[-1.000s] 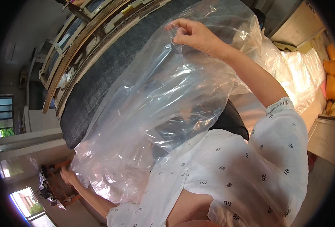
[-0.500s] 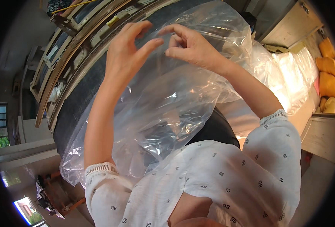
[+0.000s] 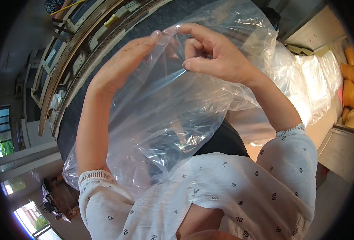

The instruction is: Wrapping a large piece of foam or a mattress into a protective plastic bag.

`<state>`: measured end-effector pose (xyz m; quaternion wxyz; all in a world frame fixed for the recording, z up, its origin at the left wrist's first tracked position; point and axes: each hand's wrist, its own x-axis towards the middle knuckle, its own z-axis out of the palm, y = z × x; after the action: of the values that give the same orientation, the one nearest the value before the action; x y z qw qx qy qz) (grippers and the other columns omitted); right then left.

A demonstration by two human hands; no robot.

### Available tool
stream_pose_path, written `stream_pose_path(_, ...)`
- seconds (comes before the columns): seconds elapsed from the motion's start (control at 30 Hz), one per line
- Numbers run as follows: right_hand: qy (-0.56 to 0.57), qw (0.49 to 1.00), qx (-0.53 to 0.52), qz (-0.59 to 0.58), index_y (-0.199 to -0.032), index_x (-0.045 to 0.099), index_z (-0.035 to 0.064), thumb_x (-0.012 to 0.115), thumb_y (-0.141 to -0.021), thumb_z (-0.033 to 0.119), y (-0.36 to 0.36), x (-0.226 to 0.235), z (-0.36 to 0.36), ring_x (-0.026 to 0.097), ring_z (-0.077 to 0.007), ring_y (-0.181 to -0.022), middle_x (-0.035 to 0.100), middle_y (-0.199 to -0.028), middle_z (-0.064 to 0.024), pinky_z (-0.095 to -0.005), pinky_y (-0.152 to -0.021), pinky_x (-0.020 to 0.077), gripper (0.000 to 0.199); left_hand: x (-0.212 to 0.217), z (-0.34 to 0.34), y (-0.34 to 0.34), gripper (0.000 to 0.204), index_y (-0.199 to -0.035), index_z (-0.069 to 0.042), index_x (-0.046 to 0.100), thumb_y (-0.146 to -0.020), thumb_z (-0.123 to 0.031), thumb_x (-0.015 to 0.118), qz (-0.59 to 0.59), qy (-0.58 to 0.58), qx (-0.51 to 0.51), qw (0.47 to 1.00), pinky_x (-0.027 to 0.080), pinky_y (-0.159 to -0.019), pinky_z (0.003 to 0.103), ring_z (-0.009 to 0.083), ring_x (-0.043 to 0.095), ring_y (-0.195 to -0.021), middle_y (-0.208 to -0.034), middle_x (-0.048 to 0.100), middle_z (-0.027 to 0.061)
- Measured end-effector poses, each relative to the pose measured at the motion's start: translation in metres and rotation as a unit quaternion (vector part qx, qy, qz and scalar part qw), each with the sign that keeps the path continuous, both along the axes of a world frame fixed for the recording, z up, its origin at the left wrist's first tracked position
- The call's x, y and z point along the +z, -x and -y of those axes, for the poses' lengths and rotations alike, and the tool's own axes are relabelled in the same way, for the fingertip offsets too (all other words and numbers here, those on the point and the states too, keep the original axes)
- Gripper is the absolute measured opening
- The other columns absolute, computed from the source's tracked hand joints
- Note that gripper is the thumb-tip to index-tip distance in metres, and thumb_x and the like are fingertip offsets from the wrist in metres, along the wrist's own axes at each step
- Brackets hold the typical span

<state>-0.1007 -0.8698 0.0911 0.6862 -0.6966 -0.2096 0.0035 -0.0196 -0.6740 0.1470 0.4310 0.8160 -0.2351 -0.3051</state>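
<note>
A large sheet of clear plastic film [image 3: 173, 116], wrinkled and shiny, spreads in front of me over a dark surface. My left hand [image 3: 127, 60] reaches up at its far part with a digit stretched out. The rest of its fingers are partly hidden by the film. Close beside it, my right hand [image 3: 221, 56] has its index finger stretched along the raised film. Its thumb and other fingers are curled in, and a taut fold runs from the thumb down to the left. The two hands' fingertips nearly meet at the film's peak.
Curved wooden and metal rails [image 3: 61, 76] border the dark surface [image 3: 75, 104] on the left. More bright plastic [image 3: 313, 84] lies to the right, near yellow-orange bundles [image 3: 349, 74] and a pale cabinet [image 3: 339, 146]. A wooden item [image 3: 61, 198] stands at lower left.
My left hand has turned and moved slightly left and down, its fingers now partly behind film. My right hand has shifted slightly right. Film has risen between the hands.
</note>
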Motion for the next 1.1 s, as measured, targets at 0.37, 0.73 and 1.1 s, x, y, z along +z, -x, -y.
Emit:
stream_pose_path(0.37,-0.068,0.995,0.045,-0.058,-0.128,0.038,0.0004,0.058,-0.073,0.003,0.006,0.001,0.015,0.044,-0.0032,-0.062,0.046,-0.066,0.0031,-0.0168,-0.06,0.0356,0.058,-0.015,0.007,0.0,0.021,-0.085,-0.007,0.057,-0.09,-0.026,0.051,0.0,0.163,0.079,0.984,0.03,-0.064,0.015,0.0009,0.038,-0.07,-0.076,0.048,-0.0087)
stream_pose_path(0.73,-0.021,0.997,-0.008,-0.069,-0.115,0.047,-0.001,0.057,-0.075,0.002,0.024,0.004,0.025,0.042,-0.0033,-0.061,0.045,-0.065,0.0039,-0.0182,-0.06,0.0361,0.042,0.01,0.025,0.006,0.016,-0.097,-0.004,0.061,-0.085,-0.014,0.06,0.363,0.094,-0.052,0.925,0.038,-0.074,0.019,0.0061,0.048,-0.081,-0.083,0.053,-0.0017)
stream_pose_path(1.1,0.02,0.998,-0.039,-0.05,-0.121,0.043,0.002,0.058,-0.075,0.001,0.029,-0.002,0.032,0.039,-0.0036,-0.06,0.043,-0.065,0.0041,-0.0187,-0.056,0.0325,0.049,0.011,0.052,0.008,0.023,-0.093,-0.004,0.068,-0.071,0.002,0.068,0.455,0.031,-0.153,0.877,0.043,-0.067,0.022,0.0104,0.055,-0.077,-0.08,0.057,0.0029)
